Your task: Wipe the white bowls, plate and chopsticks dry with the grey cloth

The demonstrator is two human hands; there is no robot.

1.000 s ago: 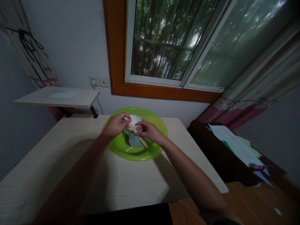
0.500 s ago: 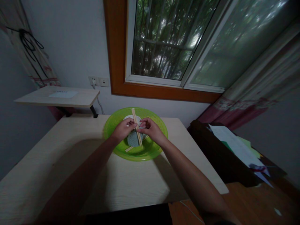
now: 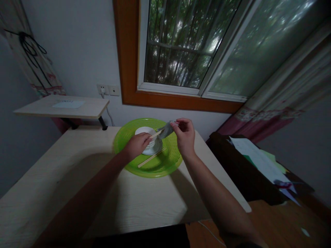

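My left hand (image 3: 137, 144) is closed around light wooden chopsticks (image 3: 156, 134), which point up and to the right. In my right hand (image 3: 186, 137), thumb and fingers pinch a grey cloth (image 3: 167, 130). The cloth hangs at the far end of the chopsticks, and part of them is hidden behind it. Below my hands, a white bowl (image 3: 144, 130) stands on a white plate (image 3: 153, 151), partly covered by my left hand. Another pair of chopsticks (image 3: 151, 158) lies in front of the plate. All this dishware sits inside a round green plastic basin (image 3: 170, 162).
The basin stands on a pale wooden table (image 3: 144, 203). A small raised shelf (image 3: 43, 109) with a paper (image 3: 68, 104) is at the left. Behind are a wall socket (image 3: 102, 89) and a window (image 3: 186, 51). Papers (image 3: 258, 162) lie on a dark cabinet (image 3: 240, 172) at the right.
My right hand has moved up and right with the grey cloth, out to the chopsticks' end. The held chopsticks have swung from nearly upright to a rightward slant, uncovering the bowl and plate.
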